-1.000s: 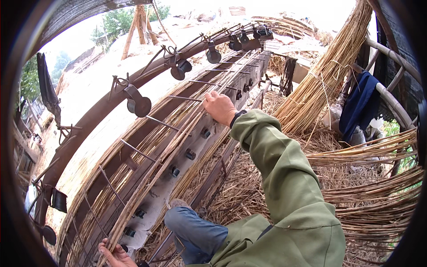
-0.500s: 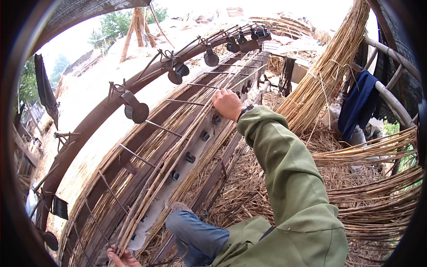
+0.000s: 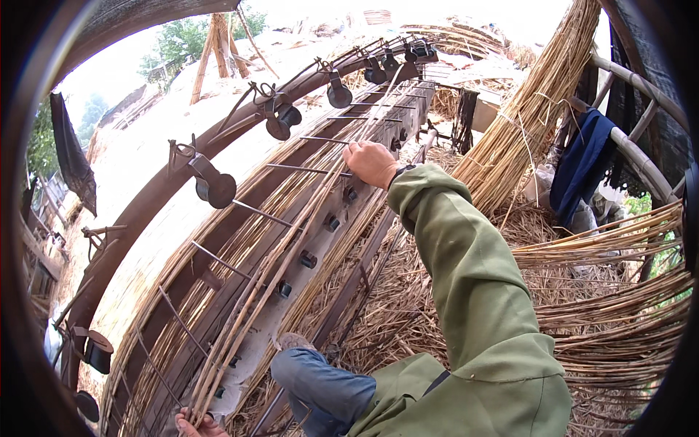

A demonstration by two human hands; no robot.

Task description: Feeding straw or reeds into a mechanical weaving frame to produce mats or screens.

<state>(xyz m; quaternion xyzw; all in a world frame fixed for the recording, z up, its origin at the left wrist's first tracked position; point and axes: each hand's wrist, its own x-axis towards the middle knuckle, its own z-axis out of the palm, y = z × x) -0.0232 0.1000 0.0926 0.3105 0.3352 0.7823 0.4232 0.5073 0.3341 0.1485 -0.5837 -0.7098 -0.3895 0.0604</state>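
Note:
A few long, thin reed stalks (image 3: 287, 258) slant across the frame from lower left to upper middle, over a row of thin metal rods (image 3: 220, 259). Up at their far part, my right hand (image 3: 371, 164) has its fingers closed around them. My left hand (image 3: 200, 427) pinches their near end at the bottom edge, partly cut off by the frame. Under the stalks runs a long pale grey beam (image 3: 251, 358) with small dark knobs. Black round weights (image 3: 216, 188) with wire ties hang along a curved brown bar (image 3: 149, 195) to the left.
A tall reed bundle (image 3: 520, 120) leans at the right, beside dark blue cloth (image 3: 582, 164) on a pole rail (image 3: 644, 169). More reeds (image 3: 619, 339) lie at the lower right. Loose straw (image 3: 386, 302) covers the ground by my bent knee (image 3: 317, 379).
Both hands keep hold of the stalks; my right hand sits slightly further left in the frame. A stalk's far end now sticks up beyond it. The lower-left weight has turned. The view has shifted slightly.

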